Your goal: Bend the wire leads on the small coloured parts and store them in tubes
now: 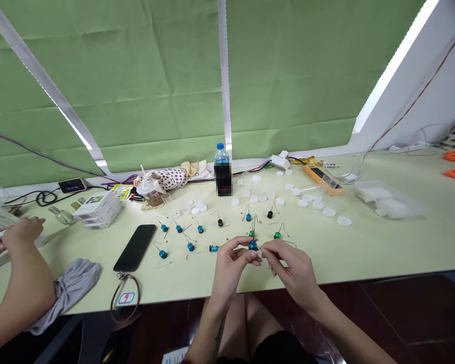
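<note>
Blue bead (253, 245), judged light, hard and slippery, is pinched at its sides by left hand (230, 260) and right hand (292, 268).

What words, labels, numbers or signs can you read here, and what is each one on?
Nothing reads as clear text.
Tag near the phone: red mark in a blue border, too small to read.
Bottle label: blurred out.
White boxes: print too small.
Black device display: too faint.
Blue bead pinched between left hand and right hand: no marking shows.
</note>
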{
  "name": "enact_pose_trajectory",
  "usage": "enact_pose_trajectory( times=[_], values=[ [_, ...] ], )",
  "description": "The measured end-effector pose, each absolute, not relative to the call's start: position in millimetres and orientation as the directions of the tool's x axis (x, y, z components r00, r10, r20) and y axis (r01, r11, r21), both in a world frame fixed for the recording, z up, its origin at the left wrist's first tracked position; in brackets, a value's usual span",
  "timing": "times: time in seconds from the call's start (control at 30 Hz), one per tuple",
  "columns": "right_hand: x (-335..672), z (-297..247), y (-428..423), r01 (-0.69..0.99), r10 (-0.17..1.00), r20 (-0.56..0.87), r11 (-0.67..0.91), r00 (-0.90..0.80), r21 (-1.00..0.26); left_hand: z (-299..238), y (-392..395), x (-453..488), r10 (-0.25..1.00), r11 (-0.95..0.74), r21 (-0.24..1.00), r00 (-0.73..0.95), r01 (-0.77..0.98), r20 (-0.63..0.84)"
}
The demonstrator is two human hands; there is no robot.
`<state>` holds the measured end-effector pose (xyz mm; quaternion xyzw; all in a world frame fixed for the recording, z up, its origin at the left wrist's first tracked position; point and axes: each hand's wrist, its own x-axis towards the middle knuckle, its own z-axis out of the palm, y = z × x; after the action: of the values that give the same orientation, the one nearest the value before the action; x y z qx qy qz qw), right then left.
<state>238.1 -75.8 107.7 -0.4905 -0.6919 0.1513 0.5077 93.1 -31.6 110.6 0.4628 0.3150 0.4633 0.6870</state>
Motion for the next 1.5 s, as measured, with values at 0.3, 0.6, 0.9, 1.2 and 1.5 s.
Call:
enact_pose_trajectory(
  times=[0.3, 0.6, 0.9, 1.2, 1.5],
  values=[
    [236.5, 105.7, -73.7, 0.612, 0.765, 0.643, 0.527, -0.04, -0.589, 115.0, -33.8, 94.1, 0.929, 0.162, 0.919, 0.37, -0.36, -0.019],
    [237.5, 103.8, -74.3, 0.659, 0.727, 0.684, 0.545, -0.064, -0.518, 106.3, -32.8, 94.8, 0.917, 0.152, 0.919, 0.398, -0.364, 0.006],
    [253.5, 92.2, -73.3, 0.778, 0.636, 0.705, 0.598, -0.314, -0.193, 108.7, -33.0, 83.4, 0.892, 0.203, 0.941, 0.447, -0.269, -0.065],
    [270.9, 111.2, -67.9, 0.712, 0.447, 0.61, 0.636, -0.654, 0.297, 104.1, -30.4, 79.7, 0.764, 0.39, 0.881, 0.628, -0.267, -0.148],
    [282.8, 130.3, -63.9, 0.427, 0.173, 0.542, 0.817, -0.822, 0.387, 92.5, -28.3, 78.5, 0.633, 0.551, 0.803, 0.74, -0.225, -0.227]
  ],
)
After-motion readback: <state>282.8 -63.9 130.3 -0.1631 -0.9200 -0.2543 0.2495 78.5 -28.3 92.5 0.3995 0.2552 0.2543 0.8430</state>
